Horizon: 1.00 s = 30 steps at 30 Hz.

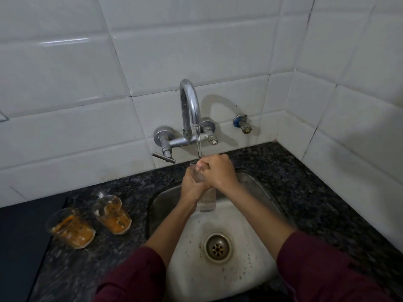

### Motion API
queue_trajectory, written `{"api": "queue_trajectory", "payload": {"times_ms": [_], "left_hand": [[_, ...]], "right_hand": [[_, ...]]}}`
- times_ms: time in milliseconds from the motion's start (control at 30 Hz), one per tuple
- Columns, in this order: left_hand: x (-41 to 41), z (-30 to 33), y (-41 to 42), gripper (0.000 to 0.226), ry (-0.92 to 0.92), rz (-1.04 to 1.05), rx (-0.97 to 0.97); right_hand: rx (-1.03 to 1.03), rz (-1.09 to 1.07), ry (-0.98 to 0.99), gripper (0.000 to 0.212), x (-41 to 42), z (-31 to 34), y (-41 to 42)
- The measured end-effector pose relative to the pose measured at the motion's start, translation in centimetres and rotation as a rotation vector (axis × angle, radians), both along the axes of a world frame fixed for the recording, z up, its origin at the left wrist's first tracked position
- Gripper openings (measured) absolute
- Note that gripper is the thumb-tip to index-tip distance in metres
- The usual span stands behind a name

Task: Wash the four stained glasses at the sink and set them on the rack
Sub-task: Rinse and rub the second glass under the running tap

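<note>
Over the steel sink I hold a clear glass tilted under the water running from the chrome tap. My left hand wraps the glass body from the left. My right hand is closed over its rim, fingers seemingly inside; most of the glass is hidden by both hands. Two glasses smeared with orange stains stand on the dark granite counter to the left, one nearer me and one closer to the sink. No rack is in view.
The sink drain lies below my forearms. A tap lever sticks out at the left of the tap. A small blue-capped valve juts from the white tiled wall. A dark flat surface borders the counter's left.
</note>
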<state>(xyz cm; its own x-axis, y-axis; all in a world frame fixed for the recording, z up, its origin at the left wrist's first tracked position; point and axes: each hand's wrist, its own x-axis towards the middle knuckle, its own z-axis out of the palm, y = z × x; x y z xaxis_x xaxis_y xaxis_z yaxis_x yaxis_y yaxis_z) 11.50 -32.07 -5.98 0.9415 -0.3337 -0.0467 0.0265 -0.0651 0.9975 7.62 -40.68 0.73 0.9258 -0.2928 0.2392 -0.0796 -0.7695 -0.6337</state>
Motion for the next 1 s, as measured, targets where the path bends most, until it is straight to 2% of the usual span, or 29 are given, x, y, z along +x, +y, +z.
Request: {"api": "queue_trajectory", "payload": {"times_ms": [100,167,233,300,367,467,533,633,733,800,867,933,1000], "left_hand": [[-1.1,0.4,-0.9,0.031,-0.169,0.179,0.285],[-1.3,0.4,-0.9,0.029,-0.222,0.183,0.339],[-1.1,0.5,-0.2,0.049,-0.187,0.047,0.288],[-0.3,0.4,1.0,0.073,-0.107,-0.105,0.088],[1.0,0.0,2.0,0.079,-0.029,-0.187,-0.082],[1.6,-0.4,1.9,0.080,-0.017,-0.143,-0.105],[0.9,-0.5,1.3,0.072,-0.097,-0.037,-0.005],[-0.8,-0.9,0.7,0.053,-0.242,0.100,0.148],[-1.0,-1.6,0.6,0.055,-0.283,0.078,0.321],[-0.4,-2.2,0.6,0.053,-0.145,0.020,0.414],[0.1,-2.9,0.9,0.051,0.113,-0.042,0.302],[-0.1,-3.4,1.5,0.040,0.280,-0.134,0.145],[-0.4,-3.9,2.2,0.036,0.482,-0.180,0.088]], "right_hand": [[-0.179,-0.103,0.016,0.026,-0.1,-0.4,1.6],[-0.183,-0.145,-0.009,0.027,-0.1,-0.7,2.0],[-0.097,-0.126,0.028,0.023,0.1,-0.8,1.1],[0.067,-0.013,0.033,0.018,0.3,-0.5,-0.2],[0.192,0.078,-0.010,0.020,-0.1,-0.2,-0.9],[0.220,0.071,-0.096,0.017,-0.1,-0.6,-0.5],[0.152,0.027,-0.117,0.016,0.3,-1.5,0.1],[-0.035,-0.058,-0.047,0.023,0.3,-2.0,1.4],[-0.103,-0.137,0.003,0.027,-0.1,-2.7,1.9],[0.021,-0.162,0.071,0.023,-0.1,-3.3,1.6],[0.223,-0.158,0.137,0.022,0.2,-4.4,1.0],[0.384,-0.162,0.203,0.024,0.4,-5.7,0.2],[0.518,-0.188,0.256,0.022,0.3,-7.2,-0.5]]}}
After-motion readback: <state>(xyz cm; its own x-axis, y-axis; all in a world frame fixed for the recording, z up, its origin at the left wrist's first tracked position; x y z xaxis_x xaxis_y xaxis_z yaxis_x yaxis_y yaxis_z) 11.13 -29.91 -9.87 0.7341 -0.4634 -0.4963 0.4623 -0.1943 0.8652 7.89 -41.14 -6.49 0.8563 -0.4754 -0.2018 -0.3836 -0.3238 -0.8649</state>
